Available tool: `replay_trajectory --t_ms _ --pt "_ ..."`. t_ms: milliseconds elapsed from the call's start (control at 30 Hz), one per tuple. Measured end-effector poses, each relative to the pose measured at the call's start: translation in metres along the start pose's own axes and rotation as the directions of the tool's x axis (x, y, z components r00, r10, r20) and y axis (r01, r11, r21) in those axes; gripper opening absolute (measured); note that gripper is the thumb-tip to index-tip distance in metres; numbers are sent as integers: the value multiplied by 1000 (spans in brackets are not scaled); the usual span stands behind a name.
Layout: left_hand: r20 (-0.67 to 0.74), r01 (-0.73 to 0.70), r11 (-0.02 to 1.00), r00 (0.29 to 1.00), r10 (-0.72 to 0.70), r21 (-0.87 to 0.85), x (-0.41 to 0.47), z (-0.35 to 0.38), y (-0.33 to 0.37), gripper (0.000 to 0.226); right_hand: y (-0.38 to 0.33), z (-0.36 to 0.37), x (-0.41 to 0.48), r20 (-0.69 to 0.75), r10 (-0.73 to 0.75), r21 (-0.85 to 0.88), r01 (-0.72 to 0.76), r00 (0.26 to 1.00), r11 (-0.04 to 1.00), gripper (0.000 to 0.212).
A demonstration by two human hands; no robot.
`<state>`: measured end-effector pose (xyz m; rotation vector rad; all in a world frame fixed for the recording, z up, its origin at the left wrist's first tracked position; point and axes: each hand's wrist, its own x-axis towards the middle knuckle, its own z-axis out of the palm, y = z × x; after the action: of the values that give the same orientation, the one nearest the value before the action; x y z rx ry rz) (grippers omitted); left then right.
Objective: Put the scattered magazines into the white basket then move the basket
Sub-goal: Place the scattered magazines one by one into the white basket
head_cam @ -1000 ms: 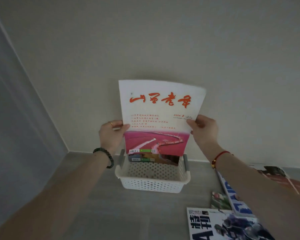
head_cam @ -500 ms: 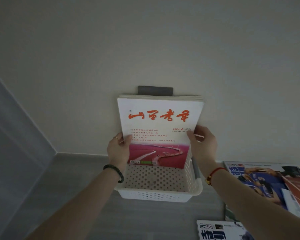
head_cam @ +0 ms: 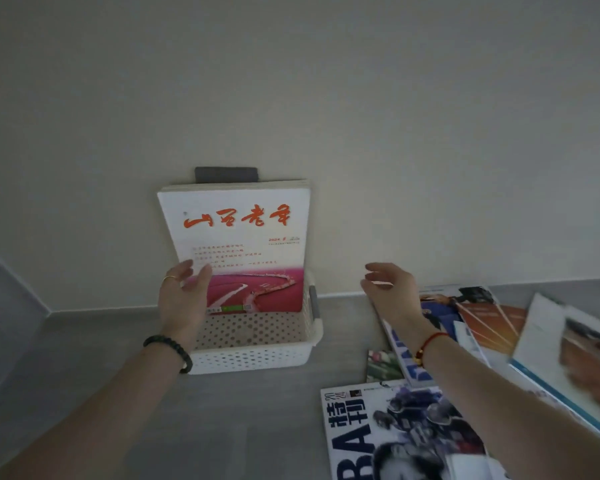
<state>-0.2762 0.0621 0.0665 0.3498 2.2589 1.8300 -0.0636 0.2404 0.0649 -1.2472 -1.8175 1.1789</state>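
Note:
A white perforated basket [head_cam: 257,358] sits on the grey floor against the wall. A white magazine with red lettering [head_cam: 243,244] stands upright inside it, in front of other magazines, leaning on the wall. My left hand [head_cam: 182,299] is open, its fingertips at the magazine's lower left edge. My right hand [head_cam: 392,292] is open and empty, hovering to the right of the basket above scattered magazines. A black-and-white sports magazine [head_cam: 402,434] lies at the lower right. A blue and orange magazine [head_cam: 471,313] lies behind my right wrist.
Further magazines overlap at the right edge, one white with a blue border [head_cam: 568,362]. A small green-covered one [head_cam: 383,365] peeks out beside the basket. A cream wall [head_cam: 326,98] stands right behind the basket. A grey panel [head_cam: 4,306] bounds the left side.
The red-lettered magazine went down into the basket and now stands there. My right hand let go and moved right; my left hand opened and stays by the magazine's edge.

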Motion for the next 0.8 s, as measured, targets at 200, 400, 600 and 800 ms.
replay_trajectory --t_ms 200,400,600,800 --pt "267 -56 998 962 57 -10 -68 55 28 39 54 -116 -23 -146 85 -90 -99 986 991 27" --pt "476 -27 999 879 33 -20 -142 140 35 42 108 -223 -35 -243 223 -49 -241 944 969 25" --pt "609 30 996 790 -73 81 -211 231 18 46 161 -304 -42 -193 265 -206 -303 945 930 17" --pt "665 91 990 733 -142 112 -276 320 7 39 227 -357 -29 -250 506 37 -514 825 857 55"
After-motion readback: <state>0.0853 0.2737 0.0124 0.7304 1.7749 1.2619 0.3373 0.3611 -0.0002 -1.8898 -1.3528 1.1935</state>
